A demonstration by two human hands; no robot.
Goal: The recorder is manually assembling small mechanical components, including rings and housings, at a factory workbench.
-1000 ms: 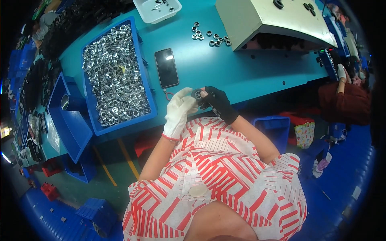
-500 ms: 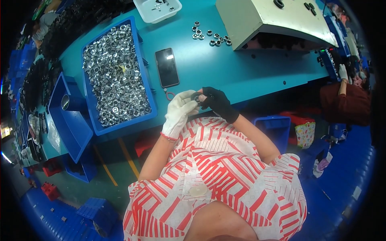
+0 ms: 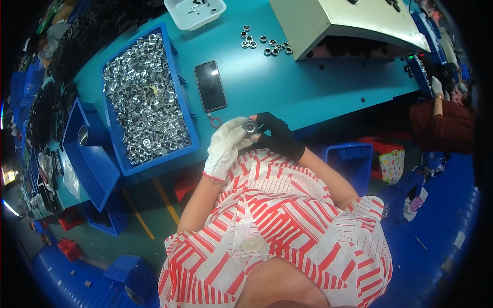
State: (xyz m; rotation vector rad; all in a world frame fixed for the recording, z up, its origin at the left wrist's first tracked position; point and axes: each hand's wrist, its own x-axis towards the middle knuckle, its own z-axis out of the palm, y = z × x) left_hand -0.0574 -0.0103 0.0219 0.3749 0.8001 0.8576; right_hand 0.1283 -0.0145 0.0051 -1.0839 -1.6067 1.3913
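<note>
Between my two hands, just off the front edge of the table, is a small round black part with a silvery ring at its centre (image 3: 250, 127). My left hand (image 3: 226, 146), in a white glove, pinches it from the left. From the right, the bare fingertips of my right hand (image 3: 280, 137), in a black fingerless glove, close on its rim. The part's round face points up. Beyond my left hand lie a red ring-shaped loop (image 3: 215, 122) and a dark-screened phone (image 3: 210, 86).
A blue crate (image 3: 192, 134) full of shiny metal rings stands left on the teal table (image 3: 298, 92). Beside it sits an emptier blue bin (image 3: 92, 167) with a dark cup. Several loose rings (image 3: 249, 38) lie by a cream metal housing (image 3: 354, 18). A white tray (image 3: 192, 20) holds small parts.
The round part has turned, so its silvery centre now shows. My right thumb has moved off its face to the lower rim. The view has shifted slightly.
</note>
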